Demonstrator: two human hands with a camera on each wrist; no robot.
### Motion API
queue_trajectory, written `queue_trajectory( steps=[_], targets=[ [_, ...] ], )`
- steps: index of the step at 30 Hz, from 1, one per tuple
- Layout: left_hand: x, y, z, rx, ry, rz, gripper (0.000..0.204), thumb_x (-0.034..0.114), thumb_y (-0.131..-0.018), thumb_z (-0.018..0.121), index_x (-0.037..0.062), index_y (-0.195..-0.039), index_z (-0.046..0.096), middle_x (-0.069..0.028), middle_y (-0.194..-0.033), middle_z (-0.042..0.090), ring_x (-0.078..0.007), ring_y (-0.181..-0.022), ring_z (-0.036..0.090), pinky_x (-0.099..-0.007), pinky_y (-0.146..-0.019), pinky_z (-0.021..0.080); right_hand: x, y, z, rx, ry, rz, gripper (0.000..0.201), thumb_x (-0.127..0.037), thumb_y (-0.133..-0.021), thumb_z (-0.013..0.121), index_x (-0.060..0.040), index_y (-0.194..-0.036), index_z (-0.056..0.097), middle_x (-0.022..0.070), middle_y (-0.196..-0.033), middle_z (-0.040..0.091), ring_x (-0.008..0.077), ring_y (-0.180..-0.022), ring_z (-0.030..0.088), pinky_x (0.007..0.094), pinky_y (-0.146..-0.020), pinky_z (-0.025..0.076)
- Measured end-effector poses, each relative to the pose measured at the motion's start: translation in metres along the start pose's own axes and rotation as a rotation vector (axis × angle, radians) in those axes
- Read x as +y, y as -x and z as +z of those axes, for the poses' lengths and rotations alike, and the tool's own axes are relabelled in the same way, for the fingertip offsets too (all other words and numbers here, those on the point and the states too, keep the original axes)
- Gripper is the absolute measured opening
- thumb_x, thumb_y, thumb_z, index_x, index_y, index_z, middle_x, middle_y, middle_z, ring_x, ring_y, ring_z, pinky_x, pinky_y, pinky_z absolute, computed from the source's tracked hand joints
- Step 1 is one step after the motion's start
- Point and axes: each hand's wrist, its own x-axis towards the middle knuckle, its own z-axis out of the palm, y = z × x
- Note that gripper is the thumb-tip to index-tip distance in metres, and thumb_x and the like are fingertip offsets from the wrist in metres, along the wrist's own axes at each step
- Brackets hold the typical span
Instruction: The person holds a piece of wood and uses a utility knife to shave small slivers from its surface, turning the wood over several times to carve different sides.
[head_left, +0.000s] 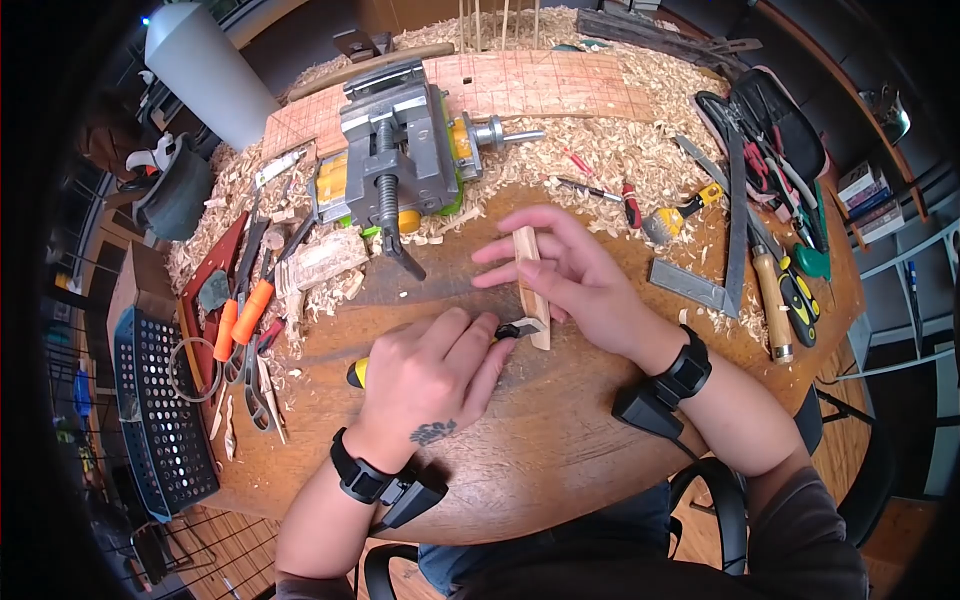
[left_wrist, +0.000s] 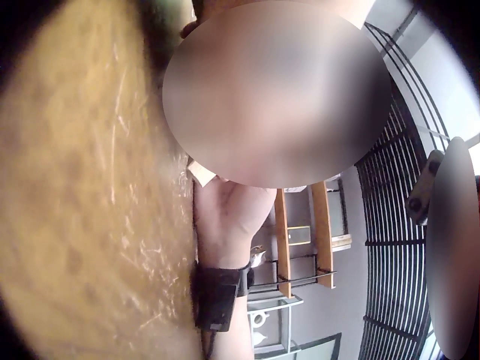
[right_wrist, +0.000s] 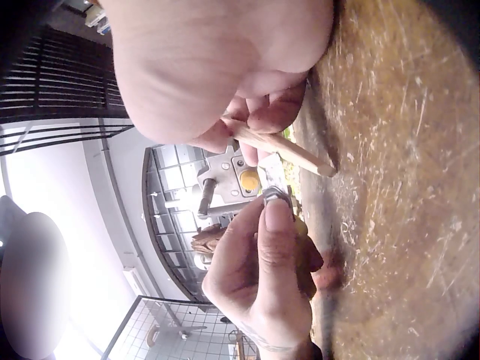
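Note:
My left hand [head_left: 430,365] grips a utility knife [head_left: 357,374] with a yellow and black handle, most of it covered by the fingers. The knife's black front end meets the near end of a small wooden stick [head_left: 541,334]. Thumb and fingers of my right hand [head_left: 590,285] pinch that stick, which slants over the bench top. From the right wrist, the stick [right_wrist: 292,155] juts out below the right hand [right_wrist: 225,67], and the left hand [right_wrist: 270,262] pinches the knife's front [right_wrist: 276,194] beside it. A blurred patch hides most of the left hand's work in the left wrist view.
A metal vise [head_left: 395,150] stands beyond the hands amid wood shavings [head_left: 610,150]. On the left are orange-handled tools [head_left: 240,318] and a perforated basket [head_left: 165,420]. A steel square [head_left: 690,285], a wooden-handled tool [head_left: 772,300] and a tool pouch [head_left: 770,120] are on the right.

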Motion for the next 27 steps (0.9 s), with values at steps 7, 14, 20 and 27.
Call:
queue_trajectory(
  steps=[7, 14, 20, 27],
  targets=[
    [-0.002, 0.002, -0.001, -0.003, -0.031, -0.036, 0.019, 0.016, -0.084, 0.08, 0.0017, -0.095, 0.073, -0.0069, -0.075, 0.06, -0.024, -0.061, 0.065, -0.035, -0.054, 0.053, 0.003, 0.002, 0.006, 0.08, -0.117, -0.025, 0.042, -0.01, -0.107, 0.057, -0.005, -0.147, 0.046, 0.0138, -0.126, 0.069, 0.0206, -0.12, 0.067, 0.028, -0.09, 0.056],
    [0.0, -0.001, 0.0, 0.0, -0.053, -0.048, 0.02, 0.015, -0.084, 0.081, 0.0021, -0.098, 0.074, -0.0087, -0.081, 0.065, -0.0258, -0.063, 0.067, -0.0355, -0.056, 0.054, 0.006, 0.001, 0.003, 0.257, 0.192, -0.013, 0.044, -0.012, -0.097, 0.075, -0.0039, -0.139, 0.066, -0.0007, -0.101, 0.07, -0.0015, -0.074, 0.053, 0.0163, -0.06, 0.045],
    [0.003, -0.003, 0.002, 0.017, -0.123, -0.002, 0.019, 0.018, -0.086, 0.079, 0.0034, -0.097, 0.073, -0.0056, -0.075, 0.059, -0.0221, -0.061, 0.063, -0.0344, -0.054, 0.052, -0.003, 0.002, 0.002, 0.206, 0.28, 0.018, 0.047, -0.003, -0.099, 0.071, -0.0027, -0.144, 0.061, -0.0003, -0.112, 0.069, -0.0017, -0.085, 0.056, 0.0158, -0.065, 0.044],
    [0.011, 0.004, -0.002, -0.145, -0.113, 0.034, 0.021, 0.013, -0.082, 0.082, 0.0017, -0.097, 0.074, -0.0081, -0.079, 0.064, -0.026, -0.063, 0.065, -0.0361, -0.056, 0.053, 0.002, 0.002, 0.001, 0.226, 0.279, -0.006, 0.048, -0.003, -0.098, 0.071, -0.0049, -0.145, 0.061, -0.0027, -0.11, 0.068, -0.0027, -0.084, 0.055, 0.0152, -0.064, 0.042]
  ],
)
